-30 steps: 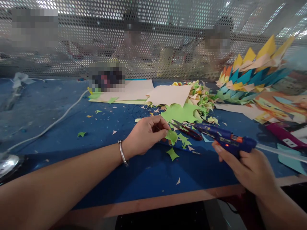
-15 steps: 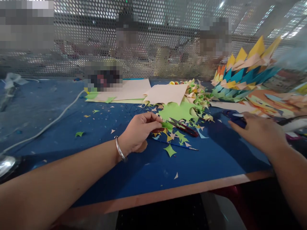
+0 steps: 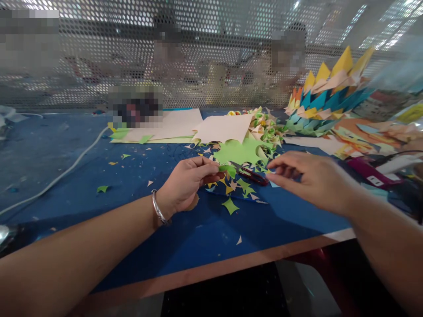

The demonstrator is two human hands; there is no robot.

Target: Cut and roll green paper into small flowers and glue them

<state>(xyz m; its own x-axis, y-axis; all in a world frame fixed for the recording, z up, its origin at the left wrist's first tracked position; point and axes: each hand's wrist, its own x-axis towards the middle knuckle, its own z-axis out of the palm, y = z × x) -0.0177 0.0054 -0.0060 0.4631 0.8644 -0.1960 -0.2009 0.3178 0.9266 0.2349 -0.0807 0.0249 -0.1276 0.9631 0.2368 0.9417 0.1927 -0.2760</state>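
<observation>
My left hand (image 3: pixel 187 182) pinches a small folded piece of green paper (image 3: pixel 228 170) between thumb and fingers. Just right of it lie dark red thread snips (image 3: pixel 253 175), blades towards the green piece. My right hand (image 3: pixel 307 178) hovers beside the handle of the snips, its thumb and fingers apart and seemingly with nothing between them. Star-shaped scraps of green paper (image 3: pixel 230 205) and a thin blue stick (image 3: pixel 244 197) lie below the snips. Behind them a green paper sheet (image 3: pixel 236 151) with scalloped cut edges rests partly under a pale pink sheet (image 3: pixel 223 127).
A layered paper model (image 3: pixel 325 103) with yellow, teal and orange points stands at the back right. Curled offcuts (image 3: pixel 266 130) are heaped near it. A purple power strip (image 3: pixel 373 171) lies at right, a white cable (image 3: pixel 66 169) at left. Perforated metal mesh (image 3: pixel 99 57) closes the back.
My right hand has moved left, away from a dark blue object at the right, to beside the snips. My left hand keeps its pinch on the green paper. The view has shifted slightly.
</observation>
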